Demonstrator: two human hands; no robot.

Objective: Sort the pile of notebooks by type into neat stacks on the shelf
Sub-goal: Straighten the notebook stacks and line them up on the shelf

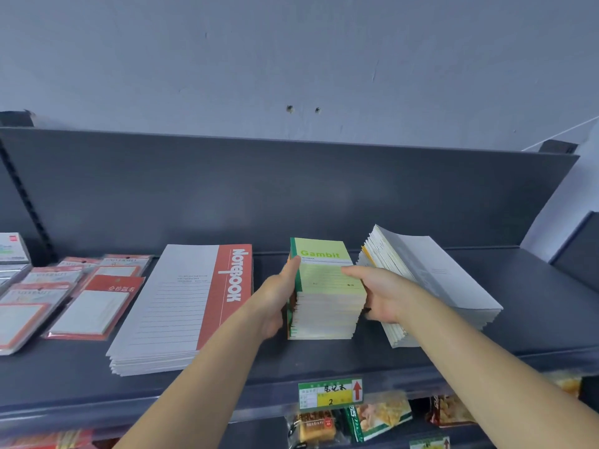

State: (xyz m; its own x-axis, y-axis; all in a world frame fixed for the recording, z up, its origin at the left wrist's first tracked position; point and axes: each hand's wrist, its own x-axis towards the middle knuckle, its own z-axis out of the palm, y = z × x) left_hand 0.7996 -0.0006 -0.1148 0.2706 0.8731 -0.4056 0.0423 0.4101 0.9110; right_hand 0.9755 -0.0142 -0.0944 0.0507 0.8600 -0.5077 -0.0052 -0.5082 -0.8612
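Observation:
A stack of small green "Gambit" notebooks [327, 286] stands in the middle of the dark shelf [291, 361]. My left hand [275, 299] presses flat against its left side, fingers straight. My right hand [379, 293] holds its right side, thumb lying over the top cover and fingers down the side. Left of it lies a neat stack of large white and red "NOTEBOOK" pads [181, 306]. To the right, a slanted, fanned pile of grey-covered notebooks [431, 273] leans just behind my right wrist.
Packs of red-framed sticky notes [90, 306] fill the shelf's left end, with small boxes [11, 251] behind them. A green and yellow price tag [330, 393] hangs on the front rail. Snack packets [372, 419] sit on the shelf below.

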